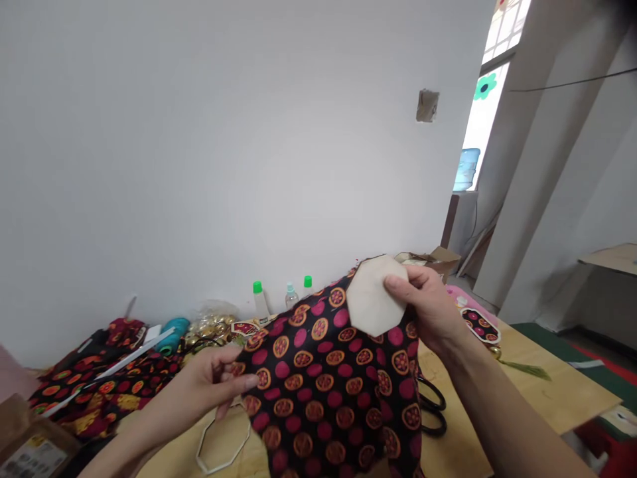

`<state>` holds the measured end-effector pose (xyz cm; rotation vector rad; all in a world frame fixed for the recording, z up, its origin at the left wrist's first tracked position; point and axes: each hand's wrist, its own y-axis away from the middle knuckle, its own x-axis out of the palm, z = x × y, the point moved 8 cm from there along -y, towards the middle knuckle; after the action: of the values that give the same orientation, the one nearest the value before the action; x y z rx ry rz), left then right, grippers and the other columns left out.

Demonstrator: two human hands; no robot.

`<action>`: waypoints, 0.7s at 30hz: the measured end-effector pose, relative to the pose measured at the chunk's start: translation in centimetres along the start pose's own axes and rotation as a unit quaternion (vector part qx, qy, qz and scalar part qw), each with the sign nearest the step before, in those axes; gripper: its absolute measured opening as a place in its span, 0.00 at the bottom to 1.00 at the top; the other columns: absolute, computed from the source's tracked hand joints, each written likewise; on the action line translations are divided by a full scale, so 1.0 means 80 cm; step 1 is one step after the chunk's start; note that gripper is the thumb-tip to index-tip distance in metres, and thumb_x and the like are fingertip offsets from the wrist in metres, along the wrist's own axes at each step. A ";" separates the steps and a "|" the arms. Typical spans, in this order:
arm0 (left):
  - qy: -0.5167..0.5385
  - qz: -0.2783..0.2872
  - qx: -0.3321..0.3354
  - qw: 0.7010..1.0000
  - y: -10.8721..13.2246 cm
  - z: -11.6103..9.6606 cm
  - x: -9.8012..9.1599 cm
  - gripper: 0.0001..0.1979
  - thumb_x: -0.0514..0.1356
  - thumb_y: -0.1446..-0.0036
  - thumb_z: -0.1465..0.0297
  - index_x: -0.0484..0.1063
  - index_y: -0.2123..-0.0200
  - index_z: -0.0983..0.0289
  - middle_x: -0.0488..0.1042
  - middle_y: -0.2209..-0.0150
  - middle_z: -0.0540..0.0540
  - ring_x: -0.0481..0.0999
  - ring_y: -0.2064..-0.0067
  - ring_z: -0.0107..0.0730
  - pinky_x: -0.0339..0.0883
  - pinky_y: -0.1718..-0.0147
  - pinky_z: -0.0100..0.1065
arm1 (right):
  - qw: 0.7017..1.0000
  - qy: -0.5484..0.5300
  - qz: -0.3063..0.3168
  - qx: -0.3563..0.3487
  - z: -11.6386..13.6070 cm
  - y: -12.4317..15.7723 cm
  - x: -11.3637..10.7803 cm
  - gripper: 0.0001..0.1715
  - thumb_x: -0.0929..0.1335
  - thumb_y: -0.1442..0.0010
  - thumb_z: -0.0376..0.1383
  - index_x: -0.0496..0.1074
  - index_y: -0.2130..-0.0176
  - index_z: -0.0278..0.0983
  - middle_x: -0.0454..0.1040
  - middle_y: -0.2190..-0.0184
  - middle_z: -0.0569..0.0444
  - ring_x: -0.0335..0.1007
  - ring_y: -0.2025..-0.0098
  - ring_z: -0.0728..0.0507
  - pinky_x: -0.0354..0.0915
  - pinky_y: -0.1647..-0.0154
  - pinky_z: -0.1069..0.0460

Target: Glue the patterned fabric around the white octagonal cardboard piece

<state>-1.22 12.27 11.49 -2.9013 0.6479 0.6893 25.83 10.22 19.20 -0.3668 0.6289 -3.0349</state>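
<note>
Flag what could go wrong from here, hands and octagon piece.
The cream octagonal panel is pinched only by the right hand against the raised patterned fabric, so it might slip out of line. The fabric has no flat support there and the left hand is only at its edge, so it could sag or shift. The black-handled scissors lie partly under the fabric and could snag it.

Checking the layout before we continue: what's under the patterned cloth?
The wooden table shows on both sides of the cloth, with a white octagonal frame at left and black scissor handles at right. What lies directly beneath the cloth is hidden.
</note>
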 end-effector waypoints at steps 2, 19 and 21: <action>0.027 -0.031 -0.004 0.999 0.002 0.010 -0.010 0.10 0.62 0.58 0.71 0.65 0.85 0.63 0.59 0.88 0.42 0.56 0.85 0.20 0.51 0.85 0.22 | 0.999 -0.018 -0.017 0.033 -0.010 0.001 -0.009 0.11 0.72 0.56 0.40 0.76 0.73 0.34 0.73 0.81 0.57 0.66 0.79 0.52 0.62 0.79 0.59; 0.046 -0.086 0.030 0.995 0.024 0.023 -0.013 0.12 0.59 0.54 0.60 0.72 0.70 0.62 0.73 0.68 0.52 0.70 0.62 0.38 0.65 0.61 0.34 | 0.988 0.010 -0.005 0.154 -0.080 0.073 -0.003 0.18 0.68 0.50 0.45 0.74 0.64 0.33 0.75 0.76 0.53 0.69 0.76 0.48 0.65 0.74 0.55; 0.106 -0.120 0.003 0.987 0.022 0.052 0.000 0.17 0.60 0.56 0.56 0.72 0.68 0.62 0.74 0.67 0.53 0.71 0.62 0.40 0.65 0.60 0.36 | 0.983 0.037 -0.008 0.181 -0.121 0.087 -0.004 0.20 0.68 0.51 0.47 0.75 0.67 0.33 0.75 0.77 0.53 0.68 0.76 0.47 0.64 0.75 0.54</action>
<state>-3.62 11.44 7.79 -3.0011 0.3082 0.3525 23.73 7.61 7.73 -0.2458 0.0667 -3.0987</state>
